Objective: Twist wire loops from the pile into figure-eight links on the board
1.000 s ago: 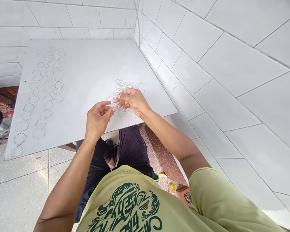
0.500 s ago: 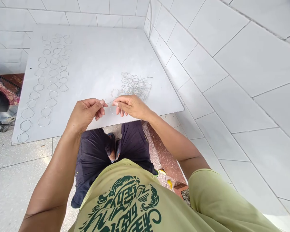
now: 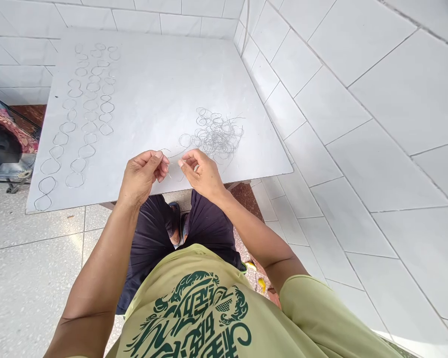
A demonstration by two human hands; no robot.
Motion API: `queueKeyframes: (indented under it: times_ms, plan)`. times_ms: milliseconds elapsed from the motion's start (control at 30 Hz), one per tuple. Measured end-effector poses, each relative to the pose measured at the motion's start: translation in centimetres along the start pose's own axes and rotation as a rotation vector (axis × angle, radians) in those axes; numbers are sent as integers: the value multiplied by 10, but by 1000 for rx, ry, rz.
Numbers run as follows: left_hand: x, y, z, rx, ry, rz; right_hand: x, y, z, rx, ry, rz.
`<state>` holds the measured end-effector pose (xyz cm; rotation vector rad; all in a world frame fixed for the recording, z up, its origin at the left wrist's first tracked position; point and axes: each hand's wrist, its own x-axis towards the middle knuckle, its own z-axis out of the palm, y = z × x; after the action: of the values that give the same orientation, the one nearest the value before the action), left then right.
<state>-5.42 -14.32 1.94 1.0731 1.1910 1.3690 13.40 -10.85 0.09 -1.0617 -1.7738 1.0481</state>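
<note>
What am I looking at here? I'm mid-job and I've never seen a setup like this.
There's no machine: these are a person's bare hands, filmed by one head-worn camera looking forward and down. On the pale tabletop, looped wires lie in columns at picture left, many shaped like figure eights. A tangled wire pile lies at right, just beyond the right hand. The left hand pinches a thin wire. The right hand's fingertips are close by; whether they grip wire too is unclear.
</note>
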Motion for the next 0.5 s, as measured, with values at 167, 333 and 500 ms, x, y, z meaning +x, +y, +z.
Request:
queueKeyframes:
  times_ms: [167, 333, 500]
  plan:
    - [3, -8, -3, 0, -2, 19, -2, 8, 14, 101, -125, 74]
    - [3, -6, -8, 139, 9, 19, -4, 10, 19, -4, -115, -82]
    - [3, 1, -9, 291, -19, 50, -4, 7, 19, -65, -127, -204]
